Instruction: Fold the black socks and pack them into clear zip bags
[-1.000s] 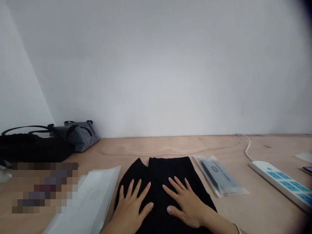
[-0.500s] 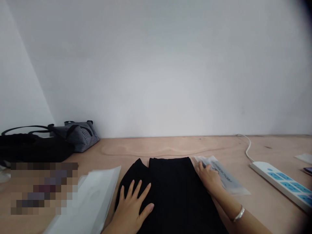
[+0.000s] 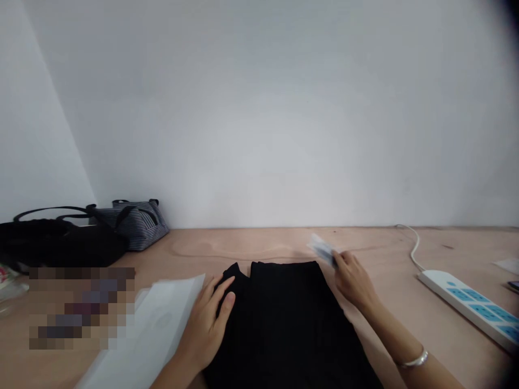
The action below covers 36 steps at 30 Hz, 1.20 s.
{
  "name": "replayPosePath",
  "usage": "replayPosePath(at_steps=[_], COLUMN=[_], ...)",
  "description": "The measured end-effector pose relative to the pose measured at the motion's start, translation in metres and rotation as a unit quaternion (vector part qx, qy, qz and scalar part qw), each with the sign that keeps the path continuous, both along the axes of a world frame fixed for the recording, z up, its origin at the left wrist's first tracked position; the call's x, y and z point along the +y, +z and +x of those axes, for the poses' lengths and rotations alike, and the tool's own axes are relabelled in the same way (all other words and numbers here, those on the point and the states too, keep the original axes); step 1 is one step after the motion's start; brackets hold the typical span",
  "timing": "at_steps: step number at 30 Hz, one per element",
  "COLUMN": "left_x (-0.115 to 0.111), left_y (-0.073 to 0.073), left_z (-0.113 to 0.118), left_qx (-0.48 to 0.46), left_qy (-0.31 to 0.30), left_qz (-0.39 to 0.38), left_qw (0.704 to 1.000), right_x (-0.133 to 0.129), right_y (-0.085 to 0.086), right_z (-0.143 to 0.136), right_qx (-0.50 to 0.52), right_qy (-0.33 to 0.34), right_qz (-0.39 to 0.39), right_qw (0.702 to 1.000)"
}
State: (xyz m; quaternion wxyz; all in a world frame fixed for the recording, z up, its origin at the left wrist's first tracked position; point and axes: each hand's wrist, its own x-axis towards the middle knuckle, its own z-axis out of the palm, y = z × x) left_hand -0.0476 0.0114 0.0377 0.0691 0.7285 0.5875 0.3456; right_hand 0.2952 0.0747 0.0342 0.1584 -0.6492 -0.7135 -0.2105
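Observation:
A black garment (image 3: 295,324) lies flat in front of me, with a notch in its far edge towards the left. My left hand (image 3: 206,319) rests at the garment's left side, fingers stretched out and thumb apart, holding nothing. Beyond the garment's right corner, my right hand (image 3: 354,278) is closed on a translucent plastic bag (image 3: 323,248) with dark print, partly blurred and seen almost edge-on. A silver bracelet (image 3: 416,359) circles the right wrist. Left of the garment is a stack of whitish translucent plastic bags (image 3: 154,329), close to my left hand.
On the right, a white power strip (image 3: 466,302) with blue sockets trails a white cord (image 3: 414,248) towards the wall. A striped bag (image 3: 141,224) and a black bag (image 3: 68,246) stand at the back left. A pixelated patch covers part of the left table.
My right hand has picked up the printed plastic bag from the table and swung it up and left. My left hand has slid left towards the garment's edge.

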Motion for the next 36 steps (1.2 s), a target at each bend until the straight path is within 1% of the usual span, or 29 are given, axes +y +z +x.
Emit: replayPosePath(at_steps=[1, 2, 3, 4, 6, 8, 9, 11, 13, 16, 19, 22, 24, 27, 29, 31, 32, 33, 35, 36], left_x=[0.000, 0.001, 0.002, 0.002, 0.004, 0.005, 0.005, 0.004, 0.003, -0.001, -0.006, -0.010, -0.013, -0.014, -0.014, -0.014, -0.014, -0.014, -0.015, -0.015], left_y=[0.002, 0.002, 0.003, 0.003, 0.002, 0.000, -0.001, -0.001, 0.000, 0.006, 0.007, -0.002, -0.011, -0.021, -0.024, -0.024, -0.024, -0.023, -0.022, -0.022], left_z=[-0.001, -0.002, -0.003, -0.003, -0.004, -0.003, -0.002, 0.003, 0.012, 0.032, 0.051, 0.060, 0.060, 0.058, 0.058, 0.058, 0.059, 0.060, 0.060, 0.061], left_qx=[-0.018, -0.033, -0.045, -0.053, -0.057, -0.041, -0.025, 0.017, 0.063, 0.125, 0.178, 0.213, 0.223, 0.223, 0.222, 0.219, 0.218, 0.216, 0.216, 0.217], left_qy=[0.002, 0.003, 0.005, 0.006, 0.007, 0.004, -0.001, -0.022, -0.056, -0.112, -0.152, -0.154, -0.138, -0.117, -0.112, -0.110, -0.109, -0.108, -0.106, -0.105], left_qz=[0.005, 0.009, 0.014, 0.022, 0.037, 0.042, 0.036, 0.015, -0.005, -0.033, -0.081, -0.129, -0.137, -0.119, -0.111, -0.110, -0.112, -0.115, -0.120, -0.123], left_qw=[1.000, 0.999, 0.999, 0.998, 0.998, 0.998, 0.999, 0.999, 0.996, 0.985, 0.969, 0.956, 0.955, 0.960, 0.962, 0.963, 0.963, 0.963, 0.963, 0.963], right_x=[-0.003, -0.007, -0.012, -0.017, -0.028, -0.037, -0.040, -0.044, -0.046, -0.046, -0.047, -0.049, -0.050, -0.052, -0.051, -0.046, -0.041, -0.034, -0.017, -0.008], right_y=[0.005, 0.009, 0.011, 0.011, 0.007, 0.000, -0.004, -0.010, -0.015, -0.023, -0.032, -0.038, -0.038, -0.032, -0.024, -0.015, -0.011, -0.007, -0.003, -0.003], right_z=[-0.012, -0.026, -0.041, -0.057, -0.085, -0.103, -0.108, -0.107, -0.099, -0.083, -0.074, -0.073, -0.075, -0.078, -0.081, -0.085, -0.088, -0.092, -0.101, -0.106], right_qx=[0.015, 0.035, 0.045, 0.048, 0.034, 0.007, -0.001, 0.005, 0.037, 0.071, 0.080, 0.085, 0.090, 0.096, 0.104, 0.141, 0.189, 0.253, 0.381, 0.428], right_qy=[0.084, 0.180, 0.265, 0.329, 0.405, 0.439, 0.440, 0.407, 0.347, 0.274, 0.223, 0.198, 0.192, 0.179, 0.159, 0.154, 0.158, 0.161, 0.153, 0.141], right_qz=[0.012, 0.020, 0.018, 0.008, -0.033, -0.082, -0.103, -0.135, -0.159, -0.192, -0.240, -0.270, -0.274, -0.280, -0.280, -0.267, -0.266, -0.274, -0.314, -0.341], right_qw=[0.996, 0.983, 0.963, 0.943, 0.913, 0.895, 0.892, 0.903, 0.924, 0.940, 0.941, 0.938, 0.938, 0.938, 0.941, 0.941, 0.932, 0.914, 0.856, 0.825])
